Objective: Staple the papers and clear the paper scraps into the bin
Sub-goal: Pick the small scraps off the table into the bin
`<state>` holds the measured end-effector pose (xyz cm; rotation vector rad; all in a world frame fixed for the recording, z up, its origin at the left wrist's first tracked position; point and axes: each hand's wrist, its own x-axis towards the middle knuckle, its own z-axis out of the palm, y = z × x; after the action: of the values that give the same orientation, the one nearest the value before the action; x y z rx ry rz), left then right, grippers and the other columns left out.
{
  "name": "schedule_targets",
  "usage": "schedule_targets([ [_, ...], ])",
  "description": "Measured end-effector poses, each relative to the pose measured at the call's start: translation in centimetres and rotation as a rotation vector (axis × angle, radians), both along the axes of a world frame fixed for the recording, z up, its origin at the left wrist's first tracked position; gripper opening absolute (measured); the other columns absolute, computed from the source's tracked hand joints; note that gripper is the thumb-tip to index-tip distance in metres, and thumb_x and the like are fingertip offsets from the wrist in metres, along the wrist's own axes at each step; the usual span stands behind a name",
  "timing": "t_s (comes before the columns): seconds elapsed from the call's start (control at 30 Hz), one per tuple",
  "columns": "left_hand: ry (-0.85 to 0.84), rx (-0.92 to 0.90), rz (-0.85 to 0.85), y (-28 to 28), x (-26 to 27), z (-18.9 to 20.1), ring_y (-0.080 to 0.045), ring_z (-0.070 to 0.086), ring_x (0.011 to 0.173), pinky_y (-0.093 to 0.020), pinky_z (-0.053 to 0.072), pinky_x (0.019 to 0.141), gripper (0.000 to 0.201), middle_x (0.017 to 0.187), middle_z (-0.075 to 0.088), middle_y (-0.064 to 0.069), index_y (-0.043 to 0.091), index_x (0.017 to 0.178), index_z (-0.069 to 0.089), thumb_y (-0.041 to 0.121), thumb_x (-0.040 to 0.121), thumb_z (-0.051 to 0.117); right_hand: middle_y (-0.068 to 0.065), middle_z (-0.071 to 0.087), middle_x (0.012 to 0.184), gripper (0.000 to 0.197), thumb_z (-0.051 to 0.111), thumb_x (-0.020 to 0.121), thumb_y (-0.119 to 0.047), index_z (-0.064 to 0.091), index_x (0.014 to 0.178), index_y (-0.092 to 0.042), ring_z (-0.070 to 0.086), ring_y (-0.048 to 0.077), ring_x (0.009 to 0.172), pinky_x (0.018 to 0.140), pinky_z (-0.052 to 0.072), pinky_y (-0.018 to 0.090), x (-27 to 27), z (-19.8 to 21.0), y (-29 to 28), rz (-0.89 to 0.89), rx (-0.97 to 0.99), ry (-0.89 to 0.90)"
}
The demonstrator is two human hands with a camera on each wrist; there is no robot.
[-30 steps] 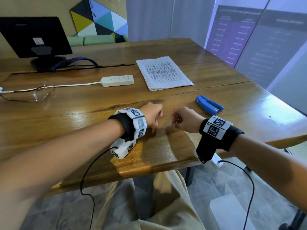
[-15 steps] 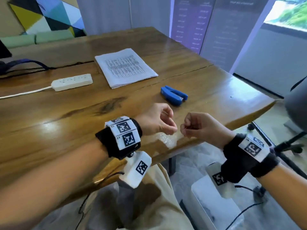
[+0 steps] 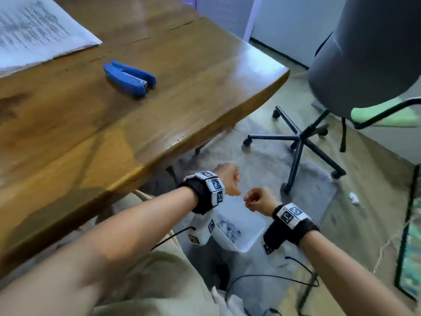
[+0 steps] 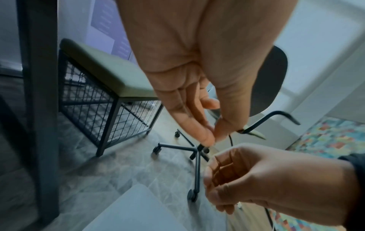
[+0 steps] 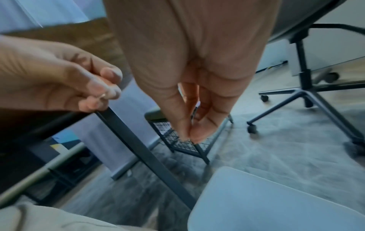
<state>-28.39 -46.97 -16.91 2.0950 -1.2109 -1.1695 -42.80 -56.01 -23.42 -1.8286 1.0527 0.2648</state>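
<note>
Both my hands hang past the table's near edge, above a white bin (image 3: 247, 247) on the floor. My left hand (image 3: 230, 182) has its fingertips (image 4: 207, 139) pressed to the thumb in a pinch. My right hand (image 3: 255, 199) pinches thumb to forefinger (image 5: 189, 137); a tiny pale scrap (image 3: 245, 201) shows at its tips. What the left pinch holds is too small to make out. The blue stapler (image 3: 129, 77) lies on the wooden table (image 3: 182, 115), with the printed papers (image 3: 34, 35) behind it.
A grey office chair on a black wheeled base (image 3: 300, 137) stands to the right of the bin. A crumpled white scrap (image 3: 353, 198) lies on the floor beyond it. A wire-sided stool (image 4: 108, 93) and a black table leg (image 5: 142, 148) stand under the table.
Both hands left the tabletop, moved right and down past the edge, and now hang over the bin, still pinched. The head view swung down and to the right.
</note>
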Motion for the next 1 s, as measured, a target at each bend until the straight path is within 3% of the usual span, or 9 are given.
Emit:
schedule_targets([
  [0.1,-0.034,0.055,0.028,-1.4,-1.2,-2.1,-0.029,0.070,0.088,-0.031,0.055,0.076,0.012,0.080,0.070,-0.009,0.013,0.075,0.061,0.003,0.072,0.068,0.008,0.061,0.056,0.034,0.061,0.071,0.010,0.058,0.056,-0.020,0.055,0.017,0.050,0.063,0.049,0.037,-0.5,-3.4,-0.5,-0.070,-0.050,0.070],
  [0.2,-0.048,0.077,0.045,-2.5,-1.8,-3.5,-0.025,0.069,0.096,-0.026,0.051,0.082,0.019,0.100,0.073,-0.014,0.004,0.095,0.071,0.005,0.076,0.071,0.018,0.071,0.071,0.028,0.067,0.072,0.004,0.061,0.057,-0.019,0.062,0.023,0.058,0.065,0.055,0.034,-0.6,-4.6,-0.5,-0.081,-0.093,0.110],
  [0.37,-0.019,0.119,0.047,-3.4,-2.4,-5.1,-0.025,0.071,0.091,-0.031,0.056,0.086,0.022,0.099,0.073,-0.018,0.001,0.098,0.072,-0.001,0.076,0.071,0.020,0.073,0.077,0.010,0.069,0.073,0.004,0.074,0.078,-0.002,0.064,0.021,0.056,0.066,0.056,0.031,-1.1,-5.6,-0.9,-0.100,-0.141,0.103],
  [0.57,-0.121,0.130,0.010,-3.7,-2.8,-6.1,-0.025,0.071,0.087,-0.027,0.057,0.077,0.020,0.093,0.074,-0.013,0.004,0.089,0.073,0.003,0.069,0.076,0.011,0.073,0.072,0.011,0.079,0.068,-0.005,0.070,0.067,-0.012,0.071,0.023,0.068,0.067,0.059,0.030,-2.0,-6.1,-1.1,-0.099,-0.177,0.186],
  [0.67,-0.165,0.169,-0.050,-3.7,-3.0,-6.3,-0.025,0.072,0.087,-0.031,0.058,0.080,0.019,0.093,0.075,-0.013,0.004,0.089,0.073,0.012,0.072,0.078,0.007,0.068,0.061,0.025,0.083,0.067,-0.012,0.060,0.058,-0.016,0.067,0.013,0.051,0.050,0.054,0.022,-2.3,-6.0,-1.2,-0.154,-0.163,0.187],
  [0.73,-0.165,0.184,-0.050,-3.7,-3.0,-6.5,-0.025,0.071,0.083,-0.032,0.058,0.081,0.020,0.091,0.075,-0.015,0.003,0.089,0.073,0.018,0.076,0.077,0.009,0.070,0.066,0.015,0.079,0.073,-0.010,0.066,0.067,-0.012,0.060,0.002,0.040,0.042,0.046,0.013,-2.4,-6.2,-1.1,-0.172,-0.142,0.169],
  [0.77,-0.161,0.191,-0.049,-3.6,-3.0,-6.6,-0.023,0.070,0.077,-0.030,0.057,0.081,0.021,0.090,0.075,-0.015,0.002,0.089,0.073,0.020,0.078,0.075,0.010,0.073,0.073,0.007,0.074,0.077,-0.005,0.070,0.074,-0.010,0.060,0.001,0.042,0.044,0.048,0.013,-2.4,-6.3,-1.1,-0.164,-0.140,0.163],
  [0.87,-0.135,0.223,-0.052,-3.5,-2.9,-6.8,-0.016,0.064,0.070,-0.028,0.056,0.081,0.017,0.093,0.075,-0.016,0.000,0.093,0.072,0.014,0.087,0.065,0.009,0.075,0.088,0.026,0.061,0.079,0.009,0.076,0.089,-0.010,0.065,0.011,0.066,0.066,0.057,0.024,-2.4,-6.8,-1.1,-0.103,-0.164,0.186],
  [1.0,-0.144,0.276,-0.076,-3.3,-2.6,-6.8,-0.028,0.070,0.094,-0.034,0.056,0.088,0.021,0.104,0.072,-0.018,0.003,0.101,0.072,-0.001,0.080,0.068,0.008,0.073,0.075,0.013,0.072,0.074,0.002,0.074,0.077,-0.011,0.069,0.019,0.065,0.064,0.057,0.028,-2.2,-6.4,-0.8,-0.098,-0.124,0.187],
])
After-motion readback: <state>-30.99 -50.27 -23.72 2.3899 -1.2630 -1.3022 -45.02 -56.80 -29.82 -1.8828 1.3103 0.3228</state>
